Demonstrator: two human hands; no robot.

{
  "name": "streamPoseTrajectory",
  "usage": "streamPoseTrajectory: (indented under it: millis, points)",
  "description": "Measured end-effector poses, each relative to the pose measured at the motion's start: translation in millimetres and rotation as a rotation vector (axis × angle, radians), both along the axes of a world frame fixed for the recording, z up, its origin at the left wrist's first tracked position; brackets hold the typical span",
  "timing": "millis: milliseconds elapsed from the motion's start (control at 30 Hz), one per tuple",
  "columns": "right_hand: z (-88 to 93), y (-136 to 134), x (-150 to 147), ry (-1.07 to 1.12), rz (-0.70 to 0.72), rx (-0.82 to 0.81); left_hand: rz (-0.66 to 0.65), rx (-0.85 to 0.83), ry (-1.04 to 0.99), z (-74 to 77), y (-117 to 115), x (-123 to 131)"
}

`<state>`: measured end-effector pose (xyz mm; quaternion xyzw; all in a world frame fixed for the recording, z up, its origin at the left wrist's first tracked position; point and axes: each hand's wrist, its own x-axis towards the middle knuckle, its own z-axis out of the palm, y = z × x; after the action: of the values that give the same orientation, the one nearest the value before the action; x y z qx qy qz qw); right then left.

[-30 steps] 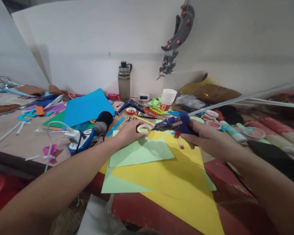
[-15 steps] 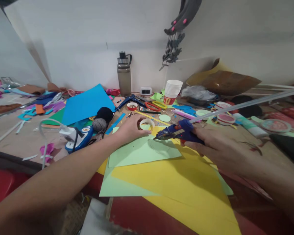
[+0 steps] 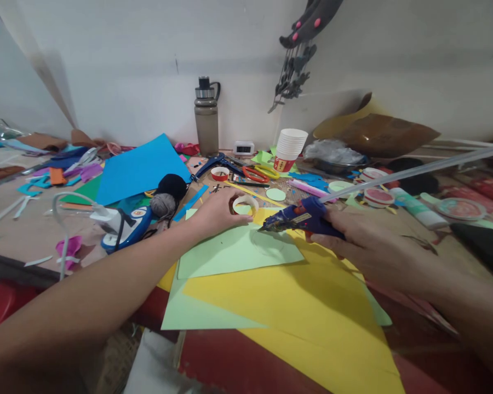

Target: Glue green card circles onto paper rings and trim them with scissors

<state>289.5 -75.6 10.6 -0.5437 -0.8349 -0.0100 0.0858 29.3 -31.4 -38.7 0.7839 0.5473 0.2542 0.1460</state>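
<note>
My left hand (image 3: 222,210) is closed around a pale ring (image 3: 252,201), which looks like the cut rim of a paper cup, just above a light green paper sheet (image 3: 230,254). A blue hot glue gun (image 3: 308,217) is in the grip of my right hand (image 3: 353,235), a long clear glue stick (image 3: 414,171) jutting from its back. Its nozzle points left, close over the green sheet beside the ring. Beneath lie a large yellow sheet (image 3: 320,306) and more light green paper (image 3: 197,314).
Behind my hands are a stack of paper cups (image 3: 291,146), orange-handled scissors (image 3: 255,174), a red cut cup ring (image 3: 220,174) and a water bottle (image 3: 206,128). To the left lie blue paper (image 3: 145,169), yarn balls (image 3: 170,189) and a power strip with plug (image 3: 133,227).
The view has shifted slightly. Both hands keep nearly the same pose, with the ring and the glue gun still held close together over the green sheet.
</note>
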Motion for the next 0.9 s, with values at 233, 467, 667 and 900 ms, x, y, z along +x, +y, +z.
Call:
streamPoseTrajectory:
  millis: [233,467,667,900]
  points:
    - [-0.1,2.4,4.5,-0.092,-0.032,-0.065,-0.021,0.012,0.017,-0.6,1.1,-1.8]
    - [-0.6,4.3,11.8,-0.186,-0.046,-0.046,-0.013,0.011,0.014,0.6,-0.4,-1.0]
    - [-1.3,6.1,15.8,-0.217,-0.036,-0.043,-0.018,0.000,0.014,2.9,-0.9,0.1]
    - [-0.2,7.6,19.4,-0.159,-0.013,-0.060,-0.018,-0.004,0.023,2.5,-0.4,0.3]
